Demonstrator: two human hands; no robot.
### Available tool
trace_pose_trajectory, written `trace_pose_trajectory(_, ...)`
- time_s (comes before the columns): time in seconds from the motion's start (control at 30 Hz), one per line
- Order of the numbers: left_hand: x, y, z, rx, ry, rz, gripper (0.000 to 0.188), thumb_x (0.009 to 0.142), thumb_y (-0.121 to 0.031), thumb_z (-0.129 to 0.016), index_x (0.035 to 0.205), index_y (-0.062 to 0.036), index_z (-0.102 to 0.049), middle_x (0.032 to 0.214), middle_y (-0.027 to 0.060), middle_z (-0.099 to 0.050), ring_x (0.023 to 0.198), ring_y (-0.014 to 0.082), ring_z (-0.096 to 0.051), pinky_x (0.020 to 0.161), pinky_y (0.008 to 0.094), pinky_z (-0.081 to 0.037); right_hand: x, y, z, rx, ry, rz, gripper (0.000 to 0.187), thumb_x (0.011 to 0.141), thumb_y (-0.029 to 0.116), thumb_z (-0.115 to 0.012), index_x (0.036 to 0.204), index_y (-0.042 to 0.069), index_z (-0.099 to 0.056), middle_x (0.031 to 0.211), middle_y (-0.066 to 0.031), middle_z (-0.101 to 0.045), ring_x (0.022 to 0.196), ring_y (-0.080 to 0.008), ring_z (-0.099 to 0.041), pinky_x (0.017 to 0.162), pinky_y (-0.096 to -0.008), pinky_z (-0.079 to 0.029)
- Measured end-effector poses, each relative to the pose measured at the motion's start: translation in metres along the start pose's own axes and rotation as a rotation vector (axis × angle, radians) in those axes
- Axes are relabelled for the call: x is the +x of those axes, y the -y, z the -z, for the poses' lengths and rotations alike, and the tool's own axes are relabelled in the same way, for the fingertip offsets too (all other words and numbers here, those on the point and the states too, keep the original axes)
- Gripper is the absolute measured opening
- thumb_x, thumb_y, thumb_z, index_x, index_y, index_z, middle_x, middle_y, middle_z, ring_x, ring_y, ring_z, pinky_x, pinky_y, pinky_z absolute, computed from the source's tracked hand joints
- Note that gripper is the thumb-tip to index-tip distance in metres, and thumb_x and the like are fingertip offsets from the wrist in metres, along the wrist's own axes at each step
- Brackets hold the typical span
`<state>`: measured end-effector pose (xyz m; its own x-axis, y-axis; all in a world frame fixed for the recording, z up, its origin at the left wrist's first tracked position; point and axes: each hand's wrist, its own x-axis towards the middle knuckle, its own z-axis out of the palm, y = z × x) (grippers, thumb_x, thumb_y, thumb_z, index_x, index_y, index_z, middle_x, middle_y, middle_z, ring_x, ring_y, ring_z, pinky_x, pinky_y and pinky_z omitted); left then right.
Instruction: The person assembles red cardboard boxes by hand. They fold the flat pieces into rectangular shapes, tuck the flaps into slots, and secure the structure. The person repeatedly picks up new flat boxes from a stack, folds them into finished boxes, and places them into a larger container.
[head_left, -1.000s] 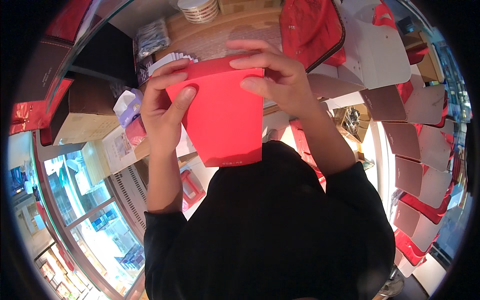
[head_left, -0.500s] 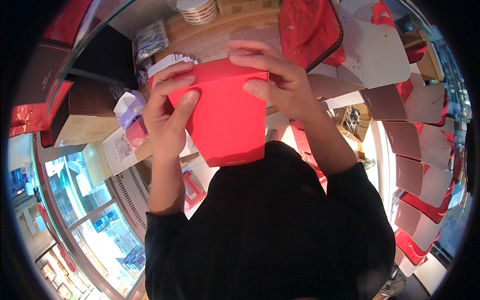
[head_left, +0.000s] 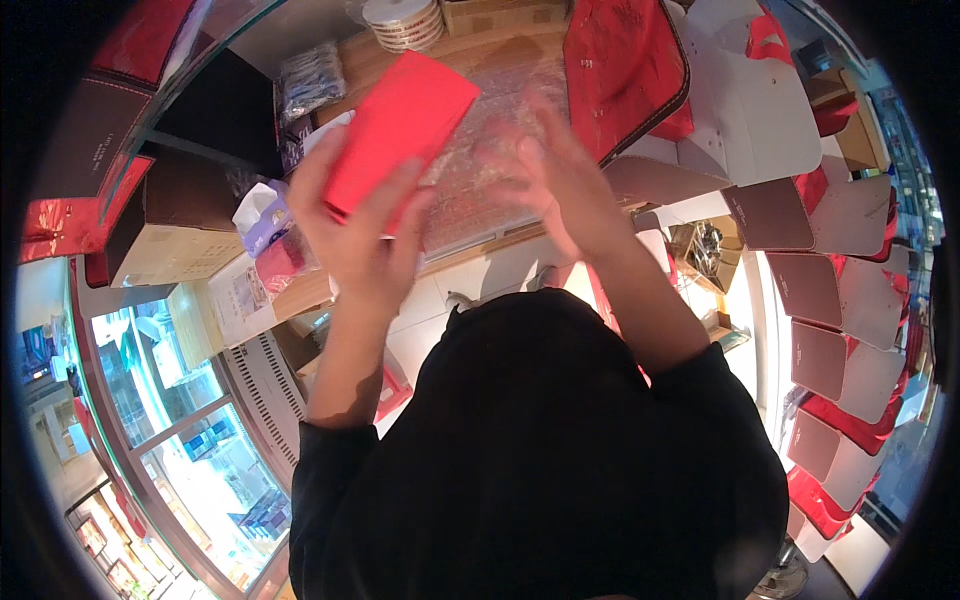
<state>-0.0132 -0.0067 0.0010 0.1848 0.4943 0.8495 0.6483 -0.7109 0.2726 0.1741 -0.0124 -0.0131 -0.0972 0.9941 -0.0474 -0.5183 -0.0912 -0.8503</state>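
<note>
A plain red paper box [head_left: 405,115] is tilted over the wooden counter [head_left: 480,180], its top end leaning away to the right. My left hand [head_left: 360,235] is closed around the lower end of the box, with the fingers on both sides of it. To the right of the box, apart from it, my right hand [head_left: 570,195] hovers over the clear plastic wrap on the counter. Its fingers are spread and blurred by motion, and nothing shows in them.
Ribbon spools [head_left: 402,22] stand at the back beside a cardboard box [head_left: 505,15]. A purple tissue box [head_left: 263,220] sits at the left, near a brown carton [head_left: 175,225]. Red-lined bags [head_left: 625,75] are at the back right, with several more stacked down the right side.
Both hands held the red box close to me before. The right hand has let go and moved off it, while the left has turned the box and carried it farther away.
</note>
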Motion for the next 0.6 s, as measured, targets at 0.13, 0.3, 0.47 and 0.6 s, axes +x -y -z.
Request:
trace_pose_trajectory(0.13, -0.022, -0.022, -0.019, 0.001, 0.151, -0.144, 0.037, 0.064, -0.014, -0.073, 0.101, -0.0164, -0.067, 0.125, 0.0156, -0.048, 0.111, 0.0314, -0.049, 0.094, 0.0439, -0.037, -0.003, -0.002, -0.019, 0.395, 0.075, -0.169, 0.058, 0.084, 0.021, -0.064, 0.131, 0.005, -0.034, 0.119, -0.0112, -0.051, 0.11, -0.0197, -0.05, 0.092, -0.0377, -0.042)
trace_pose_trajectory(0.3, -0.025, -0.039, -0.013, -0.281, 0.478, -0.133, 0.051, 0.066, -0.012, -0.074, 0.114, -0.012, -0.058, 0.132, 0.021, -0.043, 0.122, 0.0363, -0.042, 0.1, 0.0487, -0.032, 0.004, -0.009, -0.006, 0.283, -0.13, -0.137, 0.06, 0.082, 0.013, -0.064, 0.133, 0.007, -0.032, 0.119, -0.0093, -0.051, 0.106, -0.0186, -0.052, 0.091, -0.0359, -0.045)
trace_pose_trajectory(0.47, -0.007, -0.009, 0.015, -0.201, 0.055, 0.287, 0.064, 0.078, -0.015, -0.063, 0.134, 0.0005, -0.036, 0.14, 0.0213, -0.033, 0.13, 0.0321, -0.031, 0.103, 0.0421, -0.028, 0.002, -0.02, 0.035, 0.191, -0.071, 0.063, 0.069, 0.085, 0.01, -0.055, 0.143, 0.007, -0.02, 0.133, -0.0098, -0.041, 0.118, -0.0198, -0.044, 0.099, -0.0343, -0.038)
trace_pose_trajectory(0.6, -0.016, 0.014, 0.028, -0.706, 0.268, 1.015, 0.061, 0.092, -0.027, -0.049, 0.14, -0.0003, -0.023, 0.136, 0.0141, -0.038, 0.123, 0.0229, -0.039, 0.103, 0.0337, -0.03, -0.006, -0.016, 0.044, 0.052, 0.036, 0.064, 0.07, 0.085, 0.011, -0.05, 0.145, 0.007, -0.015, 0.14, -0.0099, -0.035, 0.125, -0.0185, -0.037, 0.104, -0.0307, -0.03)
